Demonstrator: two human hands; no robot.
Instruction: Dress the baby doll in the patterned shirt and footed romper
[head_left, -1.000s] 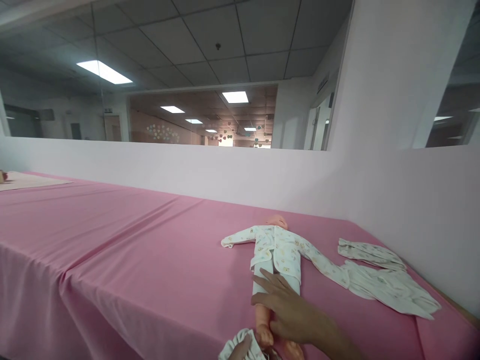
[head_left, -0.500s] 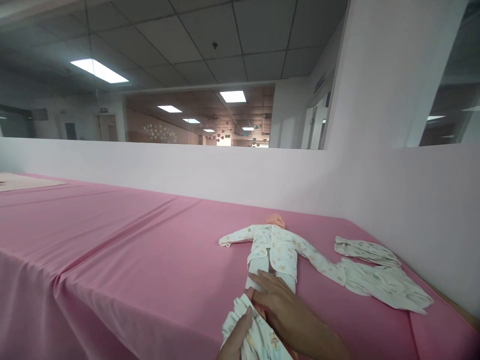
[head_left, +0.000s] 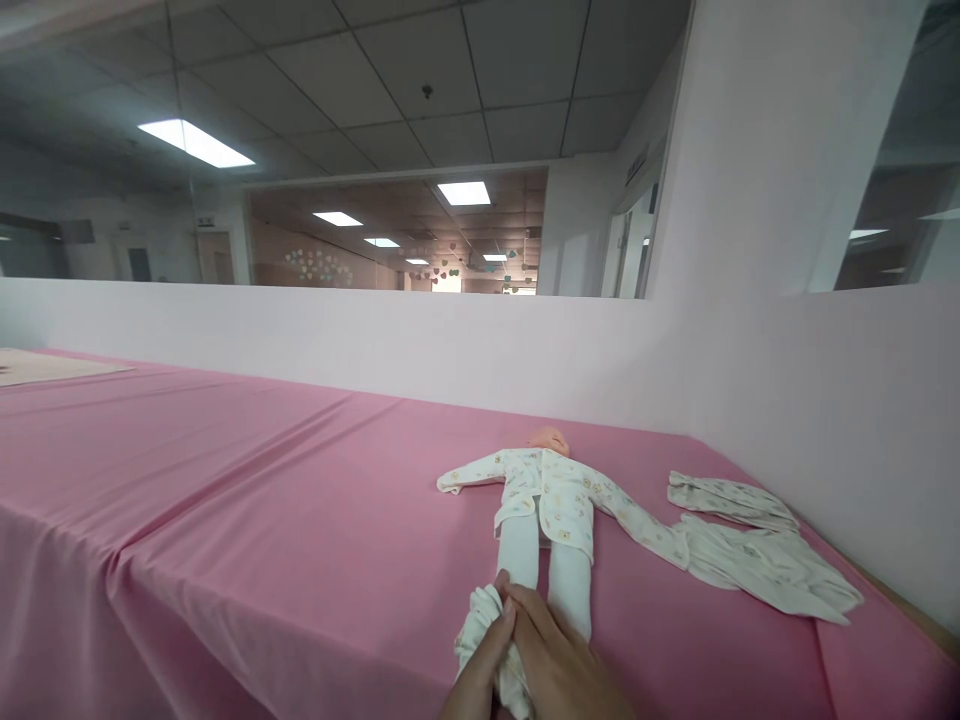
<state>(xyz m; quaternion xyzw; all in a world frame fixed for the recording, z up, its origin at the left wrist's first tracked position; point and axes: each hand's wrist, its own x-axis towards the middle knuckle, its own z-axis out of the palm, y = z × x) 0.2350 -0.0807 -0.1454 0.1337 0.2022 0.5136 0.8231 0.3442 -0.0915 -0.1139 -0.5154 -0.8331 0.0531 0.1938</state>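
A baby doll (head_left: 549, 440) lies on its back, dressed in a white printed baby top (head_left: 564, 495), its white legs (head_left: 570, 585) pointing toward me. Bunched white printed cloth, which looks like baby pants (head_left: 477, 622), is gathered at the lower end of the leg on the left. My left hand (head_left: 484, 660) grips this cloth, thumb on top. Close against it, my right hand (head_left: 559, 665) has its fingers bent together over the same cloth and the leg's end. The doll's foot there is hidden by cloth and fingers.
More pale printed baby clothes (head_left: 769, 565) lie to the right, touching the top's long sleeve. A pink cloth (head_left: 300, 520) covers the table and hangs over its front edge. A cream sheet (head_left: 52, 367) lies far left. White wall (head_left: 375, 335) with windows borders the back.
My right hand has come down off the doll's legs and toward me, its spread fingers now closed beside my left hand. The pants are bunched more tightly, and both legs show more.
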